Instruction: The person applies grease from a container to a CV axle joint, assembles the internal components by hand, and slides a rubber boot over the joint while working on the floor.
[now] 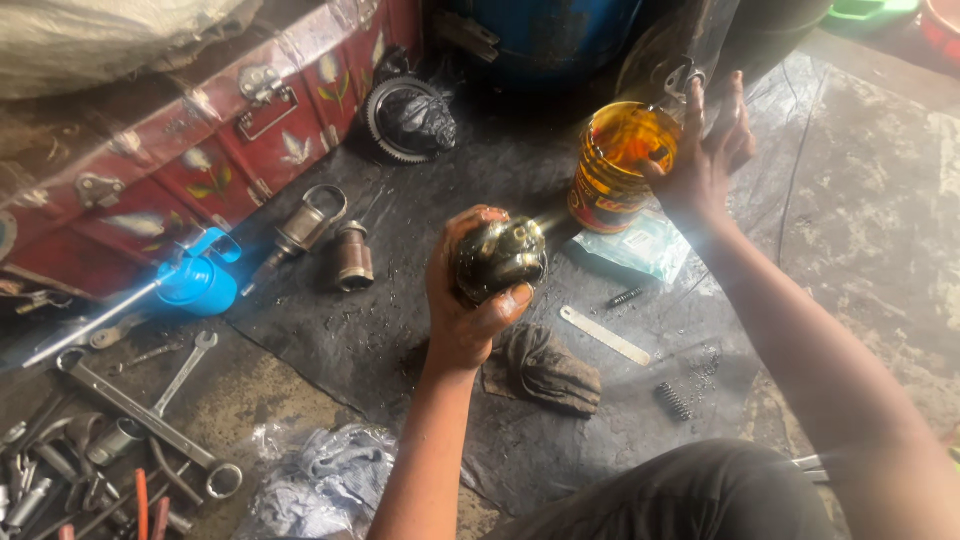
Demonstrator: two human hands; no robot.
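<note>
Gripped tight in the left hand (468, 300) is an oily metal part (500, 258), held up over the black mat (420, 330). Beyond it, the yellow oil tub (612, 165) is touched by the right hand (700, 160), fingers spread. Oiling seems under way; careful tipping would be needed. A dirty rag (545, 368) is seen below.

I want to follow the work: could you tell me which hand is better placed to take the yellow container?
Probably the right hand: open against the yellow plastic container; the left hand grips an oily metal part.

Greasy floor workshop: scattered spanners (150, 410), gear (408, 120), blue oil can (198, 283).
</note>
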